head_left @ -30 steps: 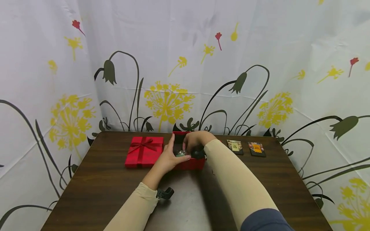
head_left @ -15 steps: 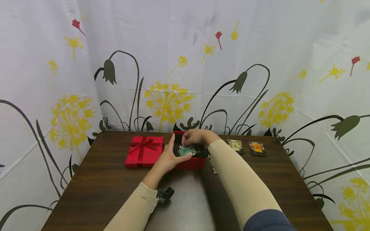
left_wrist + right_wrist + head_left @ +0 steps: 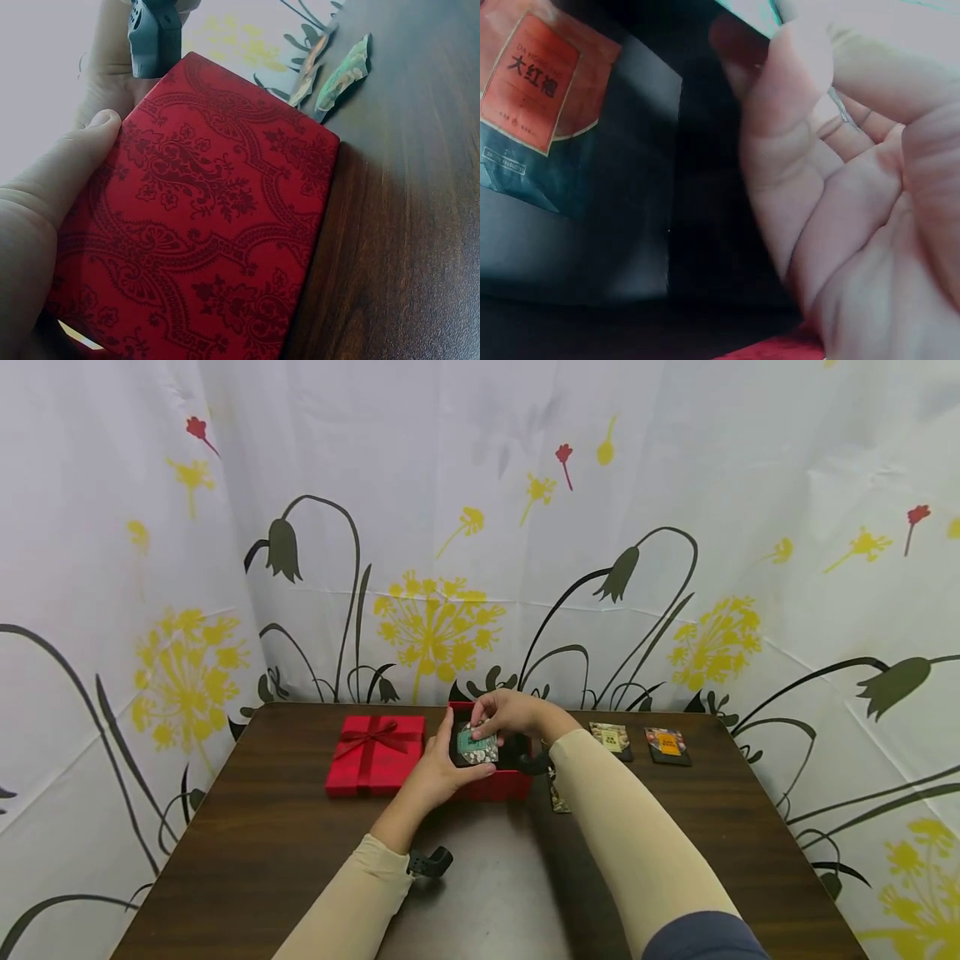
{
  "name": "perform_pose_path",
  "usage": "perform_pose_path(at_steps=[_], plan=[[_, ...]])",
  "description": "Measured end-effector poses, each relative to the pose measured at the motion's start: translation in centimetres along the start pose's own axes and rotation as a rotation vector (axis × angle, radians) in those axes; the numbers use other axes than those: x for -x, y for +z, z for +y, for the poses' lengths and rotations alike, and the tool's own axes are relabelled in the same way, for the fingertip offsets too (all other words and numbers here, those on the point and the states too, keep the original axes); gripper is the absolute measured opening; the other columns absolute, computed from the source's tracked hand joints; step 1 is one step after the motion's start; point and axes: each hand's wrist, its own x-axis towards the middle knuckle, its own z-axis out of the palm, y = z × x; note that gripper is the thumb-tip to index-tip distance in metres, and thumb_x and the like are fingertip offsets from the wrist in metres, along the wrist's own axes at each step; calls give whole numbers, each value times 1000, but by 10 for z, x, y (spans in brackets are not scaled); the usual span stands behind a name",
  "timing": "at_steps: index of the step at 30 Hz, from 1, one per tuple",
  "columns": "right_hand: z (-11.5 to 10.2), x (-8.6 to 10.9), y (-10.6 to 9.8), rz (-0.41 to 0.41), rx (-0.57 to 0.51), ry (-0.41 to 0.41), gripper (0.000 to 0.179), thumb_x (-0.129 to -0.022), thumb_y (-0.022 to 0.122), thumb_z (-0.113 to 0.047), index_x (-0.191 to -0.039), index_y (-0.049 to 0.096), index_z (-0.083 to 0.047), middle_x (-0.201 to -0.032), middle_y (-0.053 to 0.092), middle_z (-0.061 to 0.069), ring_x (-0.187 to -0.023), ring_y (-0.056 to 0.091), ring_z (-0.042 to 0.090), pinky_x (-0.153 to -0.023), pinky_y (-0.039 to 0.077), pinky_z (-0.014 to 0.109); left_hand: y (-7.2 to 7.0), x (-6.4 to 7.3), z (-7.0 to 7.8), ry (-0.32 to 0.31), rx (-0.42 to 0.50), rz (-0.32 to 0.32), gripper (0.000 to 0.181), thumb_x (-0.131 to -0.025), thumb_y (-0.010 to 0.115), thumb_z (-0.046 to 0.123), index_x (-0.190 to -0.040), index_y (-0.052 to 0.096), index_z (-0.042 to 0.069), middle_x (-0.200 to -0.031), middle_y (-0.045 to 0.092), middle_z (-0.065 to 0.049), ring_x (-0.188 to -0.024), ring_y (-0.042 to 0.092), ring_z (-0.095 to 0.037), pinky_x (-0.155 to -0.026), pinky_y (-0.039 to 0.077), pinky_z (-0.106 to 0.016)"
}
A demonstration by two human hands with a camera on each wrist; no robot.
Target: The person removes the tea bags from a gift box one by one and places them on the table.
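A red patterned box (image 3: 495,788) with a black inside stands without its lid at the back middle of the table. My left hand (image 3: 437,770) holds its left side, fingers along the wall and thumb on the front rim; the left wrist view shows that thumb against the red wall (image 3: 202,210). Over the box, my right hand (image 3: 517,713) pinches a small tea sachet (image 3: 474,747) with a green label. Inside the box, an orange-labelled tea sachet (image 3: 536,94) lies in the right wrist view. There the green-labelled sachet (image 3: 751,13) shows only at the top edge.
Left of the box lies a red lid (image 3: 375,756) with a ribbon bow. To the right are a yellow-labelled sachet (image 3: 611,742) and an orange-labelled sachet (image 3: 667,747). Another sachet (image 3: 557,793) is partly hidden by my right forearm. A flowered curtain (image 3: 480,527) hangs behind the table.
My right hand has risen slightly out of the box with the green-labelled sachet, which has come into fuller view and turned. The left hand stays in place on the box.
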Motion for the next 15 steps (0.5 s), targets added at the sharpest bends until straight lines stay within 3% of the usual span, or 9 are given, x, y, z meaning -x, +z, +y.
perform_pose_path(at_steps=[3, 8, 12, 15], plan=[[-1, -1, 1, -13, -11, -28, 32, -97, 80, -2, -123, 61, -6, -92, 65, 3, -70, 62, 14, -58, 56, 24, -1, 0, 1, 2, 13, 7, 136, -80, 91, 64, -178, 1, 30, -160, 41, -23, -135, 56, -39, -109, 53, -59], [-2, 2, -1, -47, 82, -72, 46, -102, 76, -7, -144, 60, -18, -101, 60, 6, -75, 59, 18, -60, 54, 27, -2, -1, 0, 9, 18, 6, 137, -80, 91, 65, -178, 1, 30, -160, 40, -23, -135, 55, -40, -108, 53, -60], [-2, 6, -2, -44, 99, -72, 45, -103, 75, -11, -144, 65, -26, -111, 63, 8, -80, 57, 20, -63, 53, 30, 0, -1, -1, 7, 26, 2, 137, -79, 91, 66, -177, 1, 32, -162, 39, -22, -137, 55, -40, -110, 52, -60], [-2, 9, -1, -59, 145, -63, 29, -105, 73, -15, -133, 72, -26, -117, 67, 6, -85, 58, 18, -68, 55, 35, 1, 1, -1, -2, 24, 7, 136, -80, 91, 65, -177, 2, 33, -161, 41, -23, -137, 56, -41, -110, 52, -62]])
